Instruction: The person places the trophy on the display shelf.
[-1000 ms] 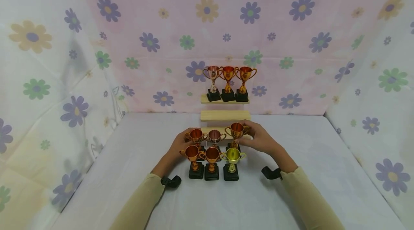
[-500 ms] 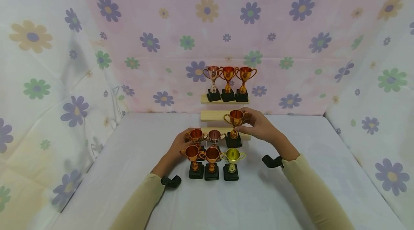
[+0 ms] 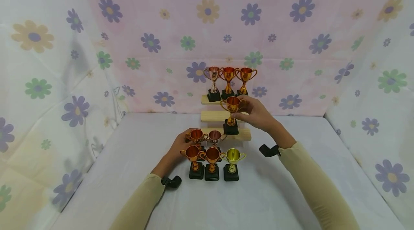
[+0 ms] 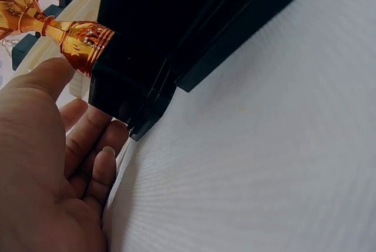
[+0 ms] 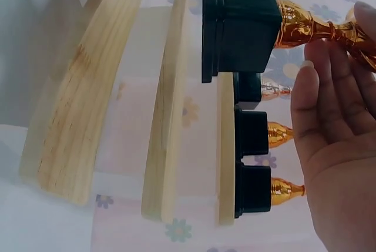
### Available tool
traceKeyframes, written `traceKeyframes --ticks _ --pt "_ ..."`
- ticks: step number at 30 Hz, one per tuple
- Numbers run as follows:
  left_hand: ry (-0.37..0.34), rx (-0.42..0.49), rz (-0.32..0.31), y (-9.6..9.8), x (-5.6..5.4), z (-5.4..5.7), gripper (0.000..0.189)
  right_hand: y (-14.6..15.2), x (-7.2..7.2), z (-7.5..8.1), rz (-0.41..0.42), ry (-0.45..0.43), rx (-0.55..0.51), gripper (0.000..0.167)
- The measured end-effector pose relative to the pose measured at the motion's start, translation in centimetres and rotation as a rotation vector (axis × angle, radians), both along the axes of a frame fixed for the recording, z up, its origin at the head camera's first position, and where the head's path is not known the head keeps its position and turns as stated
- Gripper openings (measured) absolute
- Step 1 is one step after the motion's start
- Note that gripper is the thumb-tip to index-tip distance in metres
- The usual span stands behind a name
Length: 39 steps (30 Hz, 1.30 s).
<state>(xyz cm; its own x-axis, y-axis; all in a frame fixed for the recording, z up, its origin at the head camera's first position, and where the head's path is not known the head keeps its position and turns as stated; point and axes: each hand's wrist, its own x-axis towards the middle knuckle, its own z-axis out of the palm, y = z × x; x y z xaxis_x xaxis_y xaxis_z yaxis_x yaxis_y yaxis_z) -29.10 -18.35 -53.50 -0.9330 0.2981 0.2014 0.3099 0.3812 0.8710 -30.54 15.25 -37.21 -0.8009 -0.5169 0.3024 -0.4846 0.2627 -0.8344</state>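
One gold trophy (image 3: pixel 231 107) hangs upright in my right grip (image 3: pixel 256 113), held at its stem before the wooden shelves (image 3: pixel 212 116), my left grip (image 3: pixel 179 145) slack beside tabletop trophies (image 3: pixel 196 135); best I keep its black base (image 3: pixel 230 128) level, clear of shelf edges.

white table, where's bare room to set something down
Bare: the table left of the left sleeve, right of the right sleeve, and between the sleeves in front of the five trophies on it. Crowded: among those trophies, beside the left hand.
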Motion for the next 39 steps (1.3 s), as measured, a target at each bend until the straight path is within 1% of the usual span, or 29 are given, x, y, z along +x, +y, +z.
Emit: traceKeyframes --ticks 7,10,15,18,22,27,32,39 --pt "-0.030 0.008 0.021 0.0 0.1 0.2 0.049 -1.4 -1.0 0.3 -0.080 -0.010 0.029 0.045" --pt "-0.033 0.004 0.024 0.1 0.0 0.1 0.048 -2.0 -1.6 0.4 -0.104 -0.015 0.021 0.043" --pt "-0.033 0.002 0.024 0.1 0.2 0.1 0.048 -3.1 -2.7 0.1 -0.116 -0.027 -0.002 0.044" --pt "-0.032 0.010 0.023 0.2 0.2 0.2 0.047 -3.6 -3.1 -0.1 -0.121 -0.025 0.031 0.047" --pt "-0.032 0.013 0.024 0.3 0.2 0.3 0.048 -4.2 -3.3 -0.4 -0.139 -0.015 0.074 0.051" --pt "-0.032 0.012 0.033 0.3 0.2 0.4 0.047 -4.8 -3.5 -0.5 -0.167 -0.005 0.077 0.055" --pt "-0.032 0.011 0.034 0.2 0.2 0.4 0.047 -5.3 -3.8 -0.7 -0.187 -0.002 0.075 0.052" --pt "-0.046 0.006 0.033 0.2 0.3 0.4 0.046 -6.0 -3.9 -0.6 -0.185 0.016 0.077 0.047"
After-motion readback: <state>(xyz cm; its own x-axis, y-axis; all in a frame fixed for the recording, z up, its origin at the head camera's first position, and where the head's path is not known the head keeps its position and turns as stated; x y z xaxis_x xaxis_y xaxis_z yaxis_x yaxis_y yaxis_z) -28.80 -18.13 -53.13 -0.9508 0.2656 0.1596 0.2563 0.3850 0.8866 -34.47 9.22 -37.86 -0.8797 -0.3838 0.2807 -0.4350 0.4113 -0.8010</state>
